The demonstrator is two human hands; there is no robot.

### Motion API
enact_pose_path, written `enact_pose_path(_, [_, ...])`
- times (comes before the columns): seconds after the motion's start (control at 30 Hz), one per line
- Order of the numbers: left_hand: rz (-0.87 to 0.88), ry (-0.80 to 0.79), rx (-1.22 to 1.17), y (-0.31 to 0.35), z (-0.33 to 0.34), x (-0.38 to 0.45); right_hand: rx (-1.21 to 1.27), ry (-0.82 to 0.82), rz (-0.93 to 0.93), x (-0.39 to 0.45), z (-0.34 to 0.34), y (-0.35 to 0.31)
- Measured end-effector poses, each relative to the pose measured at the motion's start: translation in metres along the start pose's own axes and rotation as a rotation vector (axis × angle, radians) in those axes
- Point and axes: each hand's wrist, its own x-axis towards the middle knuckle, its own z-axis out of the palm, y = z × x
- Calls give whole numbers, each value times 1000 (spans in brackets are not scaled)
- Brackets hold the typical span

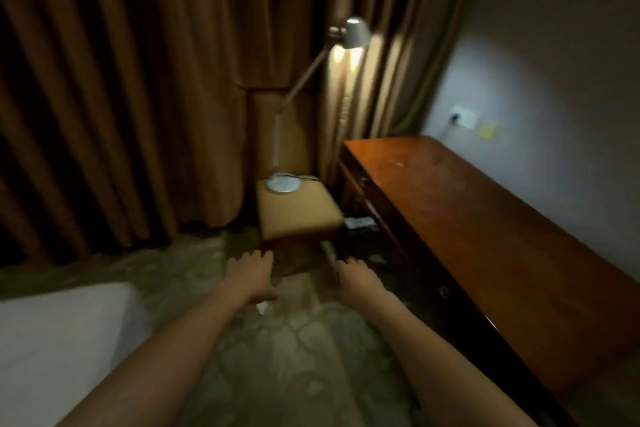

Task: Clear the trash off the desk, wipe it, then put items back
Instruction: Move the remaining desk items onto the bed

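A long brown wooden desk point(478, 229) runs along the right wall, its top bare. A silver desk lamp point(353, 32), lit, stands with its round base on a tan padded chair point(298, 211) left of the desk. My left hand point(250, 270) and my right hand point(358, 277) reach forward side by side over the floor, just short of the chair's front edge. Both hold nothing and their fingers look relaxed. The frame is blurred.
Brown curtains point(138, 97) hang across the back. A white bed corner point(59, 350) fills the lower left. A wall socket point(464, 116) with a plugged cord sits above the desk's far end. A small white scrap point(262, 307) lies on the patterned carpet.
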Motion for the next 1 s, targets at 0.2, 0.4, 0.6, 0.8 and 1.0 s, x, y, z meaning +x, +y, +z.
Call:
enact_pose_path(0.2, [335,-82,90,107,-1,64,155,51,391,-58,5,98])
enact_pose_path(0.4, [612,-196,249,218,27,70,300,57,798,-145,40,154])
enact_pose_path(0.6, [937,-258,402,334,60,14,488,162,1114,-261,83,186])
enact_pose_path(0.8, [1243,-292,478,465,86,-77,563,221,1345,-393,118,228])
enact_pose_path(1.0, [1395,-225,543,574,143,-193,631,254,1518,-531,156,273])
